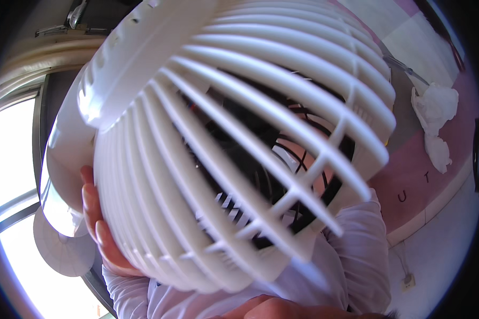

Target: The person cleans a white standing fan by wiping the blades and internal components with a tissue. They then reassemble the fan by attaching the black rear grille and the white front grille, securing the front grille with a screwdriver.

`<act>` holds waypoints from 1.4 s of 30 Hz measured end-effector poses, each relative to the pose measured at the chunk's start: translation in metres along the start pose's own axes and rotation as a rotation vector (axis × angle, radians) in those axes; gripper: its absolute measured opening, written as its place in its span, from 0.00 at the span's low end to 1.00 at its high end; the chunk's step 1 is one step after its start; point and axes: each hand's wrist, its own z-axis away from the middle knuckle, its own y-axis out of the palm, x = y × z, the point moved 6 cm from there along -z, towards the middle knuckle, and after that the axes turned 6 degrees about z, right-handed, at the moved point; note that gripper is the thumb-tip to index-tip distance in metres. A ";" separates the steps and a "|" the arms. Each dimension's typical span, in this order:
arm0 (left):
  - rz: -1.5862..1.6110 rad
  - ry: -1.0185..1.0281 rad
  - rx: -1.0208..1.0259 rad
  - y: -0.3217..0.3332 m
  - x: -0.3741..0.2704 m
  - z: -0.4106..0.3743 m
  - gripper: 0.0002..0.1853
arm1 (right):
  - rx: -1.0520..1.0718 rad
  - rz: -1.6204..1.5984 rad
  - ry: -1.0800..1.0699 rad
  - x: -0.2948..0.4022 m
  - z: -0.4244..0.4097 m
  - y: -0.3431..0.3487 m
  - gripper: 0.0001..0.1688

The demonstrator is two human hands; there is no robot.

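A large white plastic slatted housing (207,159) fills most of the view, close to the camera and tilted. Curved ribs fan out from its smooth solid end. Through the gaps show dark parts, a black ring and curved black bars; some ribs are blurred. On its left side, my left hand (107,243) is pressed against the outer ribs, fingers pointing up and the palm partly hidden. My right sleeve reaches up behind the housing, and my right hand is out of view. A smooth, glossy white curved part (66,159) shows beyond the housing at the left.
Crumpled white plastic or paper (435,107) lies at the right on a pink and grey surface (407,199) bearing printed letters. A slim metal tool (407,69) lies near it. A bright window (14,147), a pale round disc (64,253) and a wall socket (408,282) also show.
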 end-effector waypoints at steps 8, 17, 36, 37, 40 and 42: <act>-0.082 0.003 -0.040 0.015 -0.041 0.002 0.38 | -0.005 0.022 0.054 0.003 0.026 -0.012 0.17; 0.091 -0.097 -0.169 0.047 -0.029 0.022 0.45 | -0.001 -0.079 -0.046 0.006 -0.024 0.022 0.16; 0.165 -0.463 -0.495 0.150 0.009 0.143 0.42 | -0.016 -0.606 0.039 -0.013 -0.066 0.054 0.14; 0.162 -0.457 -0.504 0.153 0.009 0.147 0.42 | -0.012 -0.591 0.043 -0.010 -0.065 0.053 0.13; 0.142 -0.449 -0.524 0.157 0.009 0.153 0.42 | -0.008 -0.555 0.038 -0.006 -0.065 0.051 0.13; 0.127 -0.446 -0.533 0.158 0.007 0.156 0.42 | 0.002 -0.530 0.032 -0.006 -0.065 0.052 0.12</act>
